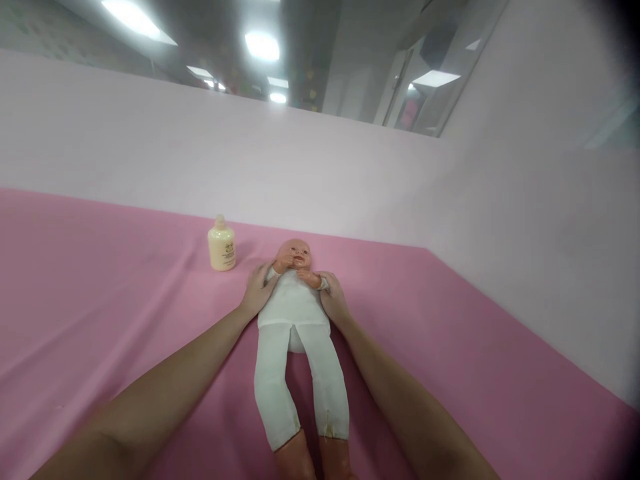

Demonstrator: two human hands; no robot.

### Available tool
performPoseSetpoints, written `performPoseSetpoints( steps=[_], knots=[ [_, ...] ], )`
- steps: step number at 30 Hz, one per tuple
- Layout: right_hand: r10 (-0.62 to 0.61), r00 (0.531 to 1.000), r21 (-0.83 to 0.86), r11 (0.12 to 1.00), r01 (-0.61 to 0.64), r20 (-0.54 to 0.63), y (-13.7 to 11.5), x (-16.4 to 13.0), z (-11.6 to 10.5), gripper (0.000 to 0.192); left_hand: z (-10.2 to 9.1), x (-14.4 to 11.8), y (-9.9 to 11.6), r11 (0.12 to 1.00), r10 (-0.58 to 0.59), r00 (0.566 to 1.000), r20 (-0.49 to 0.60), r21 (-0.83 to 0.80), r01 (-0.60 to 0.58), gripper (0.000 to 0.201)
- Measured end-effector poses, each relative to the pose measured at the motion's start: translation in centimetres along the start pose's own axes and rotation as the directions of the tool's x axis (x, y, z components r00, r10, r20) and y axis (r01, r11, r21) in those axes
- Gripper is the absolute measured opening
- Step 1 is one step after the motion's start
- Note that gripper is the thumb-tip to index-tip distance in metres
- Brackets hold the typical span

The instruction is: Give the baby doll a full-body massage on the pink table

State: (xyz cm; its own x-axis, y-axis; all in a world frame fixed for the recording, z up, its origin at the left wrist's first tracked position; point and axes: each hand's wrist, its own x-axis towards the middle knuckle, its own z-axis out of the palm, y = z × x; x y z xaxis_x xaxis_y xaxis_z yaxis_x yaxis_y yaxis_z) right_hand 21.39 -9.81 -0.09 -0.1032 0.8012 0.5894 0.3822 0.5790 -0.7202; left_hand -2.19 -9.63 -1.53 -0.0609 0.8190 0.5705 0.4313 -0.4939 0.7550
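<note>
A baby doll (294, 300) with a white cloth body lies on its back, its head at the far end and its feet toward me. Its hands are raised near its face. My left hand (259, 289) is against the doll's upper side and arm, with the thumb over the front. On the opposite side my right hand (333, 297) grips the other upper arm, its fingertips by the doll's sleeve end. Parts of my fingers are hidden beside and behind the doll. Both hands hold it between them.
A bottle of pale yellow liquid (222, 248) stands upright left of the doll's head. The pink covered surface (125, 287) has creases on the left. A white wall (250, 160) rises behind and to the right, with a window (300, 60) above it.
</note>
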Motion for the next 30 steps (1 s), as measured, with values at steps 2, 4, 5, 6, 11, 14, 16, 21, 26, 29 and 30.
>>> performPoseSetpoints(
  steps=[2,4,5,6,11,14,16,21,26,29,30],
  knots=[
    [0.081,0.996,0.056,0.995,-0.078,-0.046,-0.3,-0.2,0.1,0.050,-0.1,-0.1,-0.1,0.997,-0.067,0.995,-0.073,-0.052,0.063,0.053],
    [0.183,0.975,0.134,0.977,-0.166,-0.128,-0.4,-0.3,0.0,0.055,-0.1,0.0,-0.3,0.984,-0.155,0.972,-0.175,-0.115,0.136,0.066],
    [0.233,0.956,0.172,0.964,-0.203,-0.178,-0.2,-0.2,0.0,0.056,-0.1,0.0,-0.4,0.975,-0.190,0.956,-0.224,-0.153,0.158,0.072],
    [0.284,0.931,0.207,0.949,-0.238,-0.229,0.0,-0.2,-0.1,0.057,-0.1,0.2,-0.6,0.966,-0.218,0.940,-0.261,-0.197,0.169,0.076],
    [0.598,0.695,0.427,0.792,-0.437,-0.398,2.8,0.7,-0.6,0.057,0.0,0.6,-1.9,0.873,-0.401,0.856,-0.326,-0.419,0.249,0.080],
    [0.683,0.604,0.477,0.725,-0.496,-0.411,3.9,1.0,-0.7,0.057,0.0,0.5,-2.4,0.806,-0.516,0.792,-0.327,-0.500,0.318,0.070],
    [0.663,0.626,0.461,0.743,-0.485,-0.411,4.0,1.0,-0.8,0.058,-0.1,0.4,-2.4,0.809,-0.517,0.790,-0.330,-0.489,0.325,0.065],
    [0.427,0.827,0.328,0.890,-0.315,-0.365,2.4,0.4,-0.7,0.054,-0.4,0.3,-0.8,0.922,-0.294,0.905,-0.308,-0.341,0.183,0.067],
    [0.149,0.968,0.118,0.985,-0.127,-0.203,0.7,0.2,-0.1,0.035,-0.4,0.0,0.3,0.998,-0.046,0.983,-0.180,-0.045,0.038,0.054],
    [-0.017,0.997,0.017,1.000,0.018,-0.072,0.3,0.3,0.2,0.033,-0.2,0.1,0.2,0.999,0.032,0.999,-0.041,0.045,-0.030,0.054],
    [-0.040,0.998,0.003,0.999,0.041,-0.054,0.3,0.3,0.2,0.035,-0.2,0.1,0.1,0.998,0.048,0.999,-0.016,0.052,-0.047,0.056]
  ],
)
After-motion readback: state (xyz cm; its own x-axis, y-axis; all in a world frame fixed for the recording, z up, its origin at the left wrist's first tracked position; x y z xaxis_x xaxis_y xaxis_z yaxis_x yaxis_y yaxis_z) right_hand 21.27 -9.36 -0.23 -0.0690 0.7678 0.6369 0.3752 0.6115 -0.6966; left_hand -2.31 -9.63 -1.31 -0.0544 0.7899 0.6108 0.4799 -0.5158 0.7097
